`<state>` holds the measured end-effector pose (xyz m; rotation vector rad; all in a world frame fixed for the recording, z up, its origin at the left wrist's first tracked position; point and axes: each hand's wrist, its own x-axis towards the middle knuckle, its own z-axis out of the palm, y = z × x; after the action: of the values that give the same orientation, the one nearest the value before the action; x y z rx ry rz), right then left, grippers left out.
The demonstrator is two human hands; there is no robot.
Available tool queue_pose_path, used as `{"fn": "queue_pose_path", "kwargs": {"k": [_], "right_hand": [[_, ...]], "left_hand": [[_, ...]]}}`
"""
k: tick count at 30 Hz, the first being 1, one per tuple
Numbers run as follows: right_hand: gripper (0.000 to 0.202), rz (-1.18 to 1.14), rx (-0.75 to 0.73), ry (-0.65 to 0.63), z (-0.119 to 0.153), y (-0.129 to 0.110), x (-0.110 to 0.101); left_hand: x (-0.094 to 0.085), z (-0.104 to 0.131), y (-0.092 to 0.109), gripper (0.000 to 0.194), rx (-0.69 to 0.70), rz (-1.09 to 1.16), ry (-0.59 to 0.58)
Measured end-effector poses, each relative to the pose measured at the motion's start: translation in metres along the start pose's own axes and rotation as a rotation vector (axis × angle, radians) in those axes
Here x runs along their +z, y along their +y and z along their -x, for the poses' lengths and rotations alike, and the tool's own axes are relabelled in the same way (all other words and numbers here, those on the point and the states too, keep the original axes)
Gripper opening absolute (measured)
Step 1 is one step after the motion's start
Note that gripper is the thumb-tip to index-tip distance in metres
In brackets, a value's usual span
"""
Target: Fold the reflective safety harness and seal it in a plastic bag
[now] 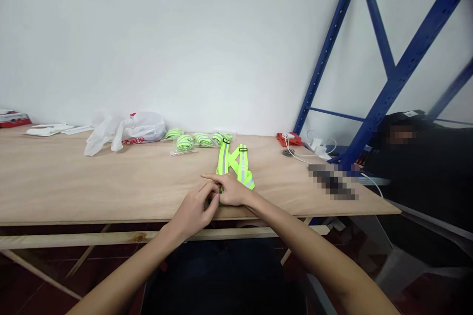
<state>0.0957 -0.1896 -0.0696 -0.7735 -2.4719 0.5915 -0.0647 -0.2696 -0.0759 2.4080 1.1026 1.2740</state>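
A neon yellow-green reflective vest [243, 163] made of elastic straps lies on the table in front of me. Grey reflective stripes run along its straps, and two black buckles sit at the far end. Over its near end my left hand [197, 206] and my right hand [232, 190] meet. The left fingers are curled and pinched at the vest's near left edge. My right hand lies on the strap with its index finger pointing left and the other fingers bent under. A bit of green shows between the hands; the rest of the gripped part is hidden.
Several folded reflective vests in clear packets [185, 143] lie behind. To the left are a white plastic bag [144, 127] and white papers [48, 130]. A red packet [290, 139] and white cable are at right, near a blue metal rack [384, 93] and a person in dark clothes.
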Motion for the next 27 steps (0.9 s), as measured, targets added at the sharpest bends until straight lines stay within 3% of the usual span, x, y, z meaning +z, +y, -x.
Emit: {"fn": "queue_pose_path", "kwargs": {"k": [8,15,21,27], "right_hand": [[0.067,-0.022,-0.078,0.129,0.009,0.007,0.0],[0.054,0.014,-0.216,0.221,0.025,0.002,-0.007],[0.033,0.3,-0.141,0.337,0.07,-0.002,-0.004],[0.044,0.517,-0.032,0.348,0.113,0.007,-0.001]], "left_hand": [[0.004,0.0,-0.004,0.015,-0.024,-0.022,-0.089],[0.01,0.005,-0.002,0.032,0.021,-0.24,-0.253],[0.013,0.003,0.006,0.036,0.035,-0.379,-0.303],[0.018,-0.001,0.013,0.041,0.015,-0.534,-0.323]]}}
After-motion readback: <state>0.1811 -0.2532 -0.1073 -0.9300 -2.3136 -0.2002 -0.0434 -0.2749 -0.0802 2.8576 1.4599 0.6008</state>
